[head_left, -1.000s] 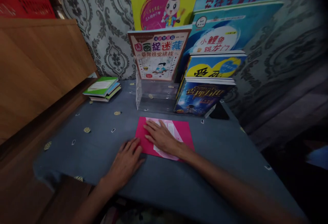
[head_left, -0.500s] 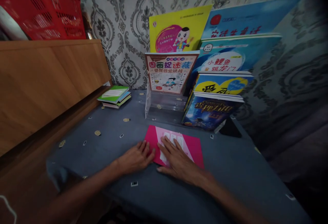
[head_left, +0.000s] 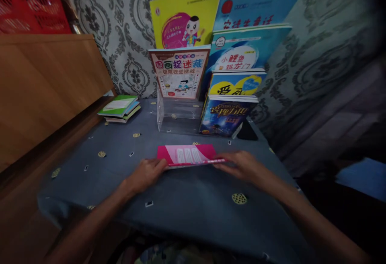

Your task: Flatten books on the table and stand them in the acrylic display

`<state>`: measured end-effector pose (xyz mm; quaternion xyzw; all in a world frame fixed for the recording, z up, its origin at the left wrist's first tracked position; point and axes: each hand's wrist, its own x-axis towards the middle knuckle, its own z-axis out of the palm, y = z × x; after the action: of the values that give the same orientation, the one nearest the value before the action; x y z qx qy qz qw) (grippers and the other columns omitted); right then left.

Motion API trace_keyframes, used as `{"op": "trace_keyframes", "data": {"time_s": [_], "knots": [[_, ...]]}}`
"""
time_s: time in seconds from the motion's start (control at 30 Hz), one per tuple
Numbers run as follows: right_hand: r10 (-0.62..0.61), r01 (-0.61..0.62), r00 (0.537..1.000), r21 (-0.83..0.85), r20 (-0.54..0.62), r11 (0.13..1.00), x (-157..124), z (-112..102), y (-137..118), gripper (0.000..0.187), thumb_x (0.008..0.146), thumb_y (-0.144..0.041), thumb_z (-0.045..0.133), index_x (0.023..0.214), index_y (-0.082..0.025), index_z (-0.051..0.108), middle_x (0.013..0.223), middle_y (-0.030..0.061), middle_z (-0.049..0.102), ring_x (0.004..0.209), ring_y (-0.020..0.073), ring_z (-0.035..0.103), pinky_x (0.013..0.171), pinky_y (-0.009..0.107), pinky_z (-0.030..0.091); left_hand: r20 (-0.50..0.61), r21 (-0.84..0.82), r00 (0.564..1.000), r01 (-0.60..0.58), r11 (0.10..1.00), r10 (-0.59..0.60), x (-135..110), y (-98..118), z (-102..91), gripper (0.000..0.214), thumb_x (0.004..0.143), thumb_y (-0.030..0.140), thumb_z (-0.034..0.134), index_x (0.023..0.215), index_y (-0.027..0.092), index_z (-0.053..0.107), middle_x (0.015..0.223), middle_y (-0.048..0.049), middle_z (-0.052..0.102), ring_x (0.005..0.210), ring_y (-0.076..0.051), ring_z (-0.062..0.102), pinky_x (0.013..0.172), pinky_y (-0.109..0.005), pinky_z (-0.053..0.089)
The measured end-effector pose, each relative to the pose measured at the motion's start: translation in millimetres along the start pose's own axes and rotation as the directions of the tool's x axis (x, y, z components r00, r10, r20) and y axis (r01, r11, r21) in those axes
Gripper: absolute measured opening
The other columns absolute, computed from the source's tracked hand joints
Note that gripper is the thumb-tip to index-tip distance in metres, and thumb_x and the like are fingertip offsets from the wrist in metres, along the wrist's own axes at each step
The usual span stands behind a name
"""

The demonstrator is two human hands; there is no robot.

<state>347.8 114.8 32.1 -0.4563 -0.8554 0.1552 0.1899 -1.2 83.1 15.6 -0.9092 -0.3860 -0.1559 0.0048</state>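
A pink book [head_left: 187,154] with a pale pink band and white text boxes is held by both hands over the front half of the table. Its near edge is tipped up, so the spine faces me. My left hand [head_left: 149,172] grips the near left corner, thumb along the edge. At the near right corner my right hand [head_left: 239,164] pinches the book between thumb and fingers. Behind it stands a clear acrylic rack [head_left: 177,124] with several upright books, among them a dark blue book [head_left: 224,117] and a brown-bordered picture book [head_left: 181,75].
A small stack of books [head_left: 120,109] lies at the table's back left, beside a wooden cabinet [head_left: 51,91] with a red basket [head_left: 33,8] on top. A dark flat object [head_left: 247,131] lies right of the rack. Grey patterned cloth [head_left: 193,207] covers the table.
The pink book was flat under my spread right hand; now its near edge is raised. My right hand has moved to the right corner and closed on it. The camera view has shifted right.
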Motion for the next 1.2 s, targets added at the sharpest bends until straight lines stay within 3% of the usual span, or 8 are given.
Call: {"op": "trace_keyframes", "data": {"time_s": [0.13, 0.23, 0.43, 0.57, 0.67, 0.87, 1.0, 1.2], "knots": [[0.279, -0.084, 0.901, 0.497, -0.332, 0.863, 2, 6, 15, 0.073, 0.083, -0.055, 0.071, 0.147, -0.032, 0.046, 0.132, 0.0117, 0.067, 0.11, 0.0308, 0.07, 0.087, 0.047, 0.06, -0.217, -0.369, 0.909, 0.262, 0.892, -0.356, 1, 12, -17.2, 0.036, 0.103, 0.037, 0.034, 0.077, 0.02, 0.053, 0.059, 0.005, 0.05, 0.051, -0.009, 0.045, 0.054, -0.021, 0.034], [0.366, -0.074, 0.901, 0.751, -0.232, 0.656, 12, 29, -3, 0.084, 0.076, -0.057, 0.078, 0.147, -0.029, 0.045, 0.13, 0.0134, 0.067, 0.115, 0.0304, 0.067, 0.097, 0.051, 0.057, -0.257, -0.634, 0.742, 0.354, 0.687, -0.62, 6, 17, -31.5, 0.043, 0.097, 0.049, 0.044, 0.064, 0.021, 0.043, 0.054, 0.0064, 0.042, 0.049, -0.008, 0.04, 0.049, -0.02, 0.032], [0.203, -0.093, 0.978, 0.972, 0.048, 0.217, 33, 66, -57, 0.059, 0.08, -0.057, 0.074, 0.128, -0.025, 0.062, 0.118, 0.0088, 0.074, 0.096, 0.0221, 0.072, 0.077, 0.035, 0.062, 0.159, -0.936, 0.518, 0.35, 0.039, -0.841, -1, 16, -16.9, 0.055, 0.069, 0.072, 0.067, 0.067, 0.021, 0.048, 0.045, 0.0097, 0.042, 0.036, -0.005, 0.03, 0.032, -0.018, 0.022], [0.211, -0.201, 0.964, 0.965, 0.164, 0.168, 42, 75, -61, 0.052, 0.075, -0.051, 0.08, 0.115, -0.019, 0.068, 0.095, 0.0076, 0.078, 0.065, 0.014, 0.068, 0.048, 0.02, 0.052, 0.341, -0.891, 0.497, 0.441, -0.106, -0.798, -22, 8, -0.9, 0.055, 0.06, 0.069, 0.074, 0.066, 0.02, 0.051, 0.046, 0.0072, 0.049, 0.037, -0.007, 0.038, 0.032, -0.018, 0.026], [0.214, -0.287, 0.944, 0.947, 0.253, 0.146, 48, 85, -54, 0.045, 0.073, -0.045, 0.082, 0.105, -0.016, 0.068, 0.083, 0.006, 0.078, 0.059, 0.0126, 0.067, 0.042, 0.017, 0.049, 0.396, -0.795, 0.566, 0.605, 0.038, -0.723, -36, -2, -1.4, 0.052, 0.07, 0.072, 0.063, 0.067, 0.021, 0.052, 0.046, 0.0041, 0.052, 0.036, -0.011, 0.045, 0.034, -0.021, 0.029], [0.306, -0.337, 0.915, 0.917, 0.264, 0.215, 54, 102, -44, 0.041, 0.077, -0.028, 0.076, 0.113, -0.019, 0.059, 0.066, -0.0037, 0.07, 0.052, 0.0128, 0.067, 0.044, 0.02, 0.055, 0.244, -0.071, 0.694, 0.71, 0.701, -0.678, -36, -15, -20.2, 0.036, 0.096, 0.039, 0.042, 0.071, 0.02, 0.061, 0.064, -0.0049, 0.068, 0.061, -0.02, 0.067, 0.057, -0.027, 0.045], [0.331, -0.376, 0.904, 0.87, 0.269, 0.319, 52, 97, -37, 0.054, 0.081, -0.023, 0.069, 0.131, -0.019, 0.049, 0.061, -0.007, 0.065, 0.048, 0.0136, 0.066, 0.045, 0.023, 0.056, 0.199, 0.266, 0.714, 0.62, 0.738, -0.671, -10, -14, -25.7, 0.036, 0.102, 0.036, 0.036, 0.097, 0.019, 0.067, 0.091, -0.0116, 0.076, 0.082, -0.025, 0.072, 0.069, -0.032, 0.05], [0.338, -0.298, 0.94, 0.617, 0.055, 0.729, 48, 84, -30, 0.042, 0.091, -0.027, 0.05, 0.131, -0.014, 0.056, 0.064, -0.0025, 0.063, 0.05, 0.0155, 0.062, 0.049, 0.027, 0.052, 0.101, 0.143, 0.863, 0.479, 0.866, -0.495, 40, -36, -4.1, 0.034, 0.103, 0.021, 0.035, 0.124, 0.016, 0.061, 0.123, -0.0116, 0.069, 0.115, -0.022, 0.063, 0.098, -0.033, 0.048]]}}
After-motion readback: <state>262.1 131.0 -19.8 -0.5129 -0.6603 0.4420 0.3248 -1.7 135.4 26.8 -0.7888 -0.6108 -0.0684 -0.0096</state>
